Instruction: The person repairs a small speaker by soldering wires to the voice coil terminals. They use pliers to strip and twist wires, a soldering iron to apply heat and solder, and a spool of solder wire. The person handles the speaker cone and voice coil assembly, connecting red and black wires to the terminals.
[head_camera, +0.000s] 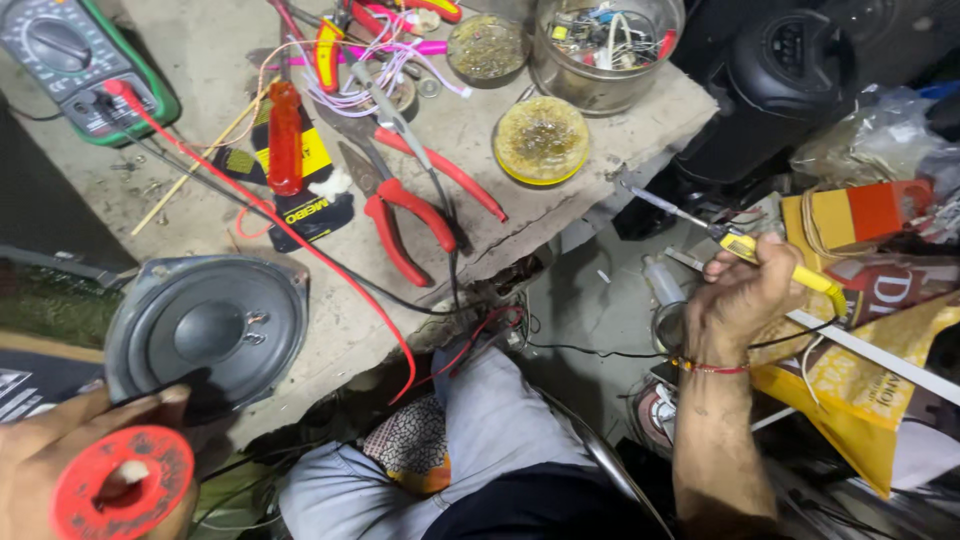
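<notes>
Yellow-handled soldering iron (775, 262) is gripped by right hand (738, 300) off the worktop's (200, 60) right edge; red solder spool (122, 482) is clasped in left hand (60, 470).

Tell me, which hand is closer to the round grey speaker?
Left. The left hand, holding a red spool, sits just below the speaker. The right hand, gripping a yellow soldering iron, is far off to its right.

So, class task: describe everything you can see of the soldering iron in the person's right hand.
The soldering iron has a yellow handle with a black band near the front and a thin grey metal shaft ending in a pointed tip. The right hand grips the handle, holding it tilted, tip aimed up and left toward the edge of the worn workbench. The tip hangs in the air, touching nothing. Its handle's rear end sticks out past the hand.
</notes>
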